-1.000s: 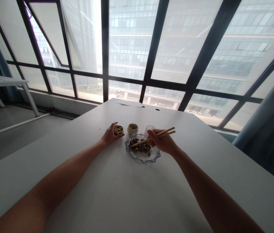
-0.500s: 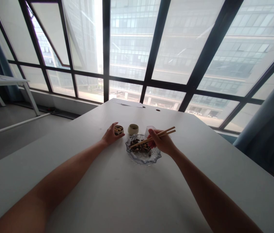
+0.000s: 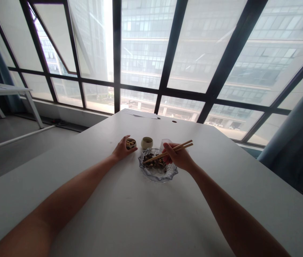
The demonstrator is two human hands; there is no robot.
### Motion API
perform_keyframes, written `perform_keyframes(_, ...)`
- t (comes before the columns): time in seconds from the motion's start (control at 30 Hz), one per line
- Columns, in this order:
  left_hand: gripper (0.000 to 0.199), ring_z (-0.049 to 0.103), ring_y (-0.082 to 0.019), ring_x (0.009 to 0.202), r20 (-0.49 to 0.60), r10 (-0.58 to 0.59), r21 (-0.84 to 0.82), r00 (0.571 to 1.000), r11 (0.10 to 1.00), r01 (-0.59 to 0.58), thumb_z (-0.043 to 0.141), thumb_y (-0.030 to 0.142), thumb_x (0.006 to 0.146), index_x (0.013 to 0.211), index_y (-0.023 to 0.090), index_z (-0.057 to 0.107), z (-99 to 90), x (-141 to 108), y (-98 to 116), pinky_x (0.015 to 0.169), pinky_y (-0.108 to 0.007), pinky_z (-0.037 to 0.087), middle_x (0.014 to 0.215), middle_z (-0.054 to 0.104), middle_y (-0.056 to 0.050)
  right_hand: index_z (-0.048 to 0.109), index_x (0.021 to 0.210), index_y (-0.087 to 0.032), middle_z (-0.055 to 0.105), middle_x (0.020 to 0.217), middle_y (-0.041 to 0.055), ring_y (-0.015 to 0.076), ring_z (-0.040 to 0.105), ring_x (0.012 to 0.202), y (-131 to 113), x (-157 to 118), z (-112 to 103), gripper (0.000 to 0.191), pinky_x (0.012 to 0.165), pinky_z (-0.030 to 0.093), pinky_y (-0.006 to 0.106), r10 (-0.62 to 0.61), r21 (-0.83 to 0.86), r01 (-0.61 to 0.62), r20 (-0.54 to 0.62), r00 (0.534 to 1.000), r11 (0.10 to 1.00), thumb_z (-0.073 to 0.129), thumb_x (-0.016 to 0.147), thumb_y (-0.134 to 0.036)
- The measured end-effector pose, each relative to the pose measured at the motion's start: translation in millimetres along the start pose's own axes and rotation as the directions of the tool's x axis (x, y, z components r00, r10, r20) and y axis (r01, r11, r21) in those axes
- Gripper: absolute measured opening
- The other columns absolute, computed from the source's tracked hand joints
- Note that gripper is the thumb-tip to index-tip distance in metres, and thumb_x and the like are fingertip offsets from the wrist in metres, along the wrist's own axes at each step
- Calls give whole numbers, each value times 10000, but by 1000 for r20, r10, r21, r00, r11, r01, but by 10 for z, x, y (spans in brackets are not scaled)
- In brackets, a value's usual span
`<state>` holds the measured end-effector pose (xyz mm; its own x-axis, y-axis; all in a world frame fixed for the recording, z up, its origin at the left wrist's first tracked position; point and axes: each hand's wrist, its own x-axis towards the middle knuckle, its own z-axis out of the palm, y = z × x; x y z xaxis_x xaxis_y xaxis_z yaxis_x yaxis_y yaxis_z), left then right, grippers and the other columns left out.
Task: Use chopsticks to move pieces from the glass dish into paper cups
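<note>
My left hand [image 3: 122, 148] is curled around the side of a small cup [image 3: 132, 146] that holds peanuts [image 3: 130, 142]. A pair of wooden chopsticks [image 3: 179, 146] is gripped in my right hand [image 3: 178, 156]. Their tips reach down into a clear glass bowl [image 3: 160, 177] with a scalloped rim, among dark brown dried pieces [image 3: 153, 161] mixed with a few paler bits. Whether the tips pinch a piece is too small to tell. A round beige cup [image 3: 147, 143] stands behind the bowl, between my hands. Just behind my right hand, partly hidden, is a clear plastic cup [image 3: 164, 142].
All of these stand on a white table [image 3: 130, 214]. At its far end lie a pale sheet [image 3: 143, 114] and two dark round spots. A second white table [image 3: 4, 89] stands at the left. Large windows rise beyond, with blue curtains [image 3: 293, 135] at both sides.
Very little differs. Both hands and the chopsticks keep almost the same place, and the whole view has shifted very slightly.
</note>
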<state>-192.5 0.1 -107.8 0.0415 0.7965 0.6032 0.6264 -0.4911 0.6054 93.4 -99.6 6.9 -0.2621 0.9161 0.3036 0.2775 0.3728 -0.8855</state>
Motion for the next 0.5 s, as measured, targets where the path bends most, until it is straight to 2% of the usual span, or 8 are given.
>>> perform_keyframes(0.17, 805, 631, -310, 1165, 20, 25, 52, 1000, 998, -26, 760, 545, 736, 1371, 163, 445, -41, 12, 33, 1010, -490, 507, 1293, 623, -185, 616, 650, -185, 640, 454, 34, 138, 570, 340, 28, 26, -26, 653, 334, 437, 221, 13, 37, -13, -10, 1000, 999, 595, 702, -835)
perform_keyframes(0.33, 681, 531, -345, 1301, 43, 101, 252, 994, 961, -109, 665, 537, 825, 1380, 193, 473, -150, 188, 259, 1081, -532, 427, 1396, 577, -166, 604, 606, -180, 634, 439, 44, 133, 556, 314, 119, 125, -201, 658, 300, 407, 212, 51, 139, -32, -136, 989, 990, 634, 664, -835)
perform_keyframes(0.4, 613, 535, -331, 1299, 108, 116, 301, 987, 943, -144, 619, 519, 866, 1376, 204, 487, -138, 313, 419, 1102, -521, 399, 1382, 600, -143, 611, 609, -170, 639, 448, 52, 127, 547, 310, 160, 159, -286, 652, 298, 405, 212, 69, 174, -33, -202, 977, 984, 649, 667, -819)
perform_keyframes(0.5, 640, 542, -336, 1293, 283, 96, 348, 954, 917, -195, 615, 533, 865, 1391, 193, 483, -30, 532, 651, 1137, -531, 335, 1369, 616, -142, 618, 635, -164, 647, 460, 60, 129, 552, 318, 215, 193, -375, 622, 305, 409, 215, 88, 204, -25, -310, 947, 979, 646, 708, -781)
